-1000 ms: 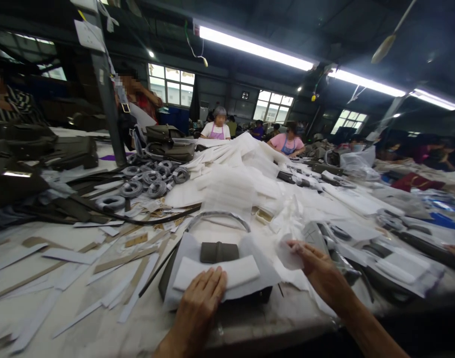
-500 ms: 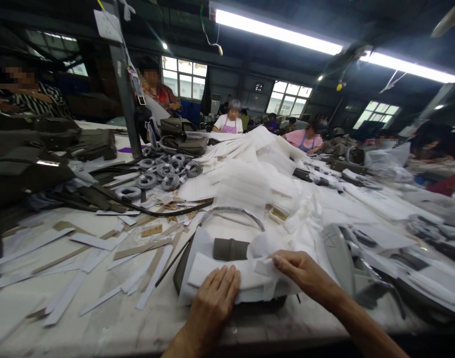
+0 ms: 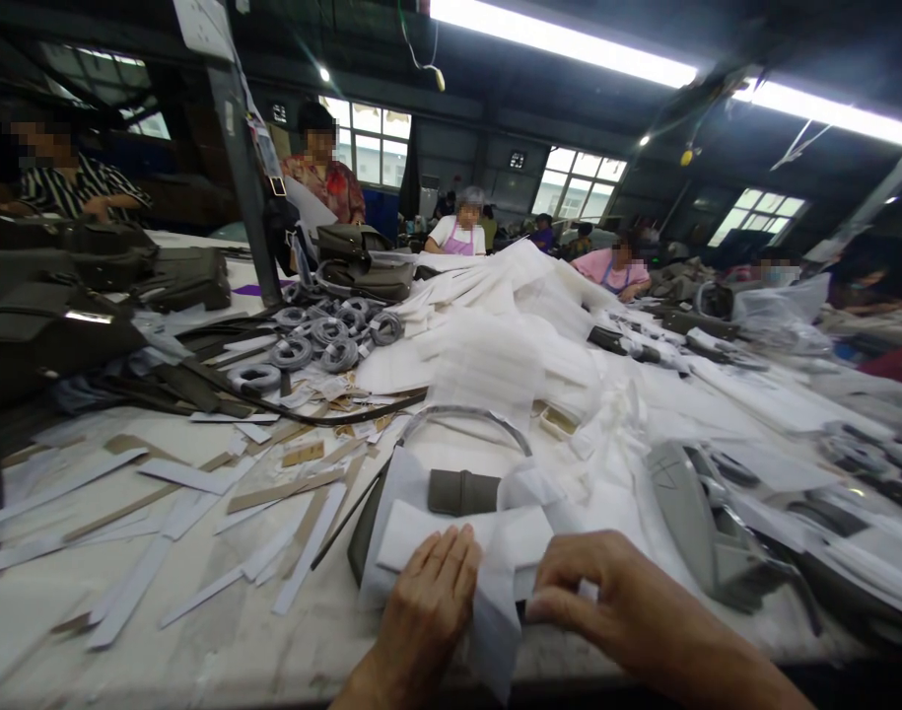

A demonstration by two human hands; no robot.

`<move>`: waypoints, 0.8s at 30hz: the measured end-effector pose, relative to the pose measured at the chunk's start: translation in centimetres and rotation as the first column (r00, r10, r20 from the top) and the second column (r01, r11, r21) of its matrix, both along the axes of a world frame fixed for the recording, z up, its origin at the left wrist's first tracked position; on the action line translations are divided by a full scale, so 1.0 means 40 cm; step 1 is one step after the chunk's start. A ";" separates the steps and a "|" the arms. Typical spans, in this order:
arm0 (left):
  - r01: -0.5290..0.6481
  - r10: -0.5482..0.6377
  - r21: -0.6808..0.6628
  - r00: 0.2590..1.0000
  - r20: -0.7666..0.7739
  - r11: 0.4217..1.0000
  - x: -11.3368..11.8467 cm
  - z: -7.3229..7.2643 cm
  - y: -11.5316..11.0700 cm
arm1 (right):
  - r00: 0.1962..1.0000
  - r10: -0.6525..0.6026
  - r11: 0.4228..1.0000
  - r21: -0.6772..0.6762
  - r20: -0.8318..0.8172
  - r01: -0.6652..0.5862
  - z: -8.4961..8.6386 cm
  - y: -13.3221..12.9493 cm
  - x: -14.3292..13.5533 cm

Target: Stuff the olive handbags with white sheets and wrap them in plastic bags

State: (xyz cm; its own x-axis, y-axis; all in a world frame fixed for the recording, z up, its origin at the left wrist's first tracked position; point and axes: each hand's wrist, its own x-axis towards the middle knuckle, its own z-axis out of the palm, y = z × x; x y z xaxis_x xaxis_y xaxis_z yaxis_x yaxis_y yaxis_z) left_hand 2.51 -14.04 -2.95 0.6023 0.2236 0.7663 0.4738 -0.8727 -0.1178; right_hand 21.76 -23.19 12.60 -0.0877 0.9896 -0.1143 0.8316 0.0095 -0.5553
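A dark olive handbag (image 3: 362, 552) lies before me on the table, its wrapped handle (image 3: 469, 412) arching away from me. White paper covers much of the bag, leaving an olive tab (image 3: 463, 492) showing. Across its near part runs a folded white foam sheet (image 3: 413, 528). My left hand (image 3: 432, 602) presses flat on this sheet, fingers stretched out. A thin white paper strip (image 3: 499, 616) hangs over the bag's near edge, just right of that hand. My right hand (image 3: 580, 592) is curled at the bag's lower right; what its fingers pinch, if anything, is hidden.
Paper and card strips (image 3: 191, 478) litter the left side. Behind them are coiled grey cords (image 3: 324, 335). A heap of white foam sheets (image 3: 495, 335) rises beyond the bag. Another grey bag (image 3: 706, 532) lies at the right. Co-workers (image 3: 461, 232) sit and stand across the table.
My right hand has moved down and toward me from the foam sheet's right end. The thin paper strip now hangs over the near edge. My left hand stays pressed on the sheet.
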 end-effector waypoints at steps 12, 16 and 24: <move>-0.035 0.036 0.037 0.999 -0.007 0.999 0.002 0.003 -0.003 | 0.920 -0.175 0.984 0.042 0.350 0.172 -0.137 0.220 0.195; -0.040 0.045 0.106 0.998 -0.047 0.994 -0.001 0.005 0.003 | 0.811 -0.076 0.995 -0.006 0.581 0.098 -0.061 0.278 0.179; -0.048 0.043 0.085 0.997 0.058 0.995 0.017 -0.048 0.010 | 0.677 -0.058 0.987 0.143 0.734 -0.070 -0.055 0.429 0.080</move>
